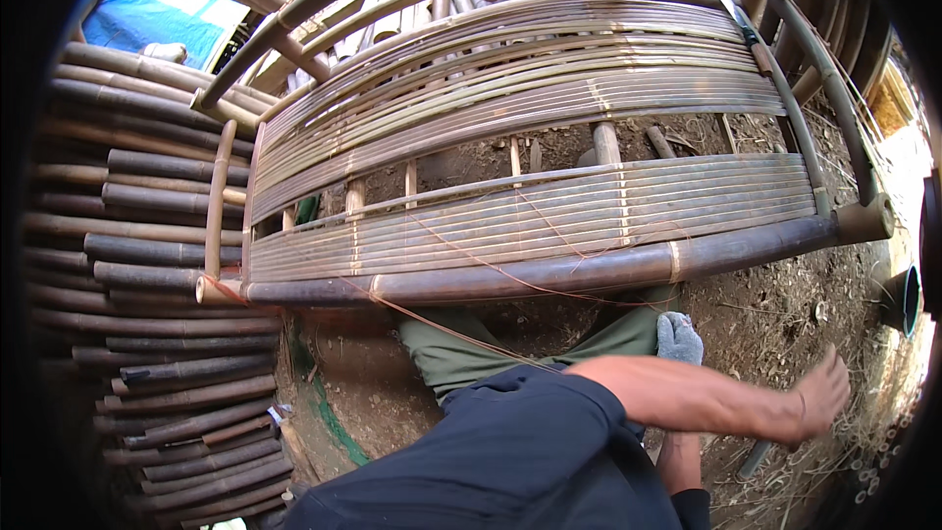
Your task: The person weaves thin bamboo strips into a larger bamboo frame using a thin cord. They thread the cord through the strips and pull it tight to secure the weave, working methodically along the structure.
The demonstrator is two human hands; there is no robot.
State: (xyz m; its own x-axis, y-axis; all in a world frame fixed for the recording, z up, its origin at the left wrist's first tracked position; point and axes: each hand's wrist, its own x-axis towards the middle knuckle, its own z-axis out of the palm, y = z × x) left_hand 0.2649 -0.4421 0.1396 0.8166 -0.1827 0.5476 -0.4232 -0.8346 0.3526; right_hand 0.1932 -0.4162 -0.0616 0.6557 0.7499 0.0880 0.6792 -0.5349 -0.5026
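My left arm crosses over to the right, and my bare left hand point(822, 400) hangs above the dirt floor with its fingers pointing out and nothing visible in them. Below that forearm comes my right arm. A grey glove covers my right hand point(677, 339), whose fingers look curled, close to the front rail point(520, 273) of a bamboo bench. Whatever they grip is hidden. Thin orange string point(461, 336) runs from the bench's slatted seat point(549, 211) over my green trousers point(432, 348) and passes behind my left forearm. Another strand trails along the rail toward the glove.
A knife point(751, 34) with a brown handle lies at the seat's far right corner. Stacked bamboo poles point(177, 280) fill the left side. A grey tube-like piece point(754, 459) lies below my left hand. Shavings litter the floor at right. A blue tarp point(162, 5) shows far left.
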